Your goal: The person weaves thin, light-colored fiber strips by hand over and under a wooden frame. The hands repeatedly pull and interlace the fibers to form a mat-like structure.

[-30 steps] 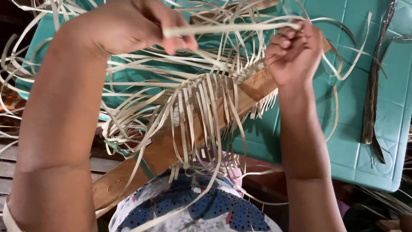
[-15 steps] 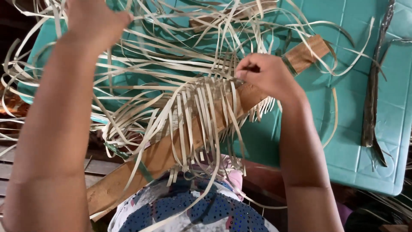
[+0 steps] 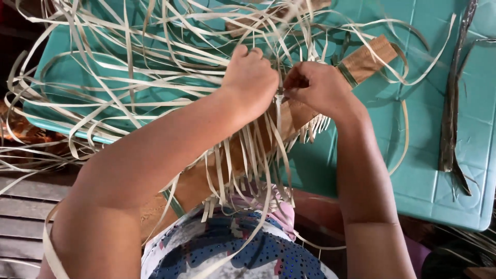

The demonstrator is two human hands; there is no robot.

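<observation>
A long brown wooden board (image 3: 369, 59) lies slanted from my lap up onto a teal plastic table (image 3: 429, 170). Many pale flat strips (image 3: 129, 67) are woven across the board and fan out loosely over the table. My left hand (image 3: 253, 77) and my right hand (image 3: 318, 88) meet at the middle of the board, fingers curled down onto the strips at the weaving edge. Both hands pinch strips there; the fingertips are hidden. Short strip ends (image 3: 232, 170) hang down off the board toward my lap.
A dark dried leaf stalk (image 3: 452, 119) lies along the table's right side. A patterned blue and white cloth (image 3: 232, 253) covers my lap. Wooden floor slats (image 3: 20, 206) show at lower left, with loose strips trailing over them.
My left hand came down from high at the upper left to the board beside my right hand. My right hand moved from the upper board down to the weaving edge.
</observation>
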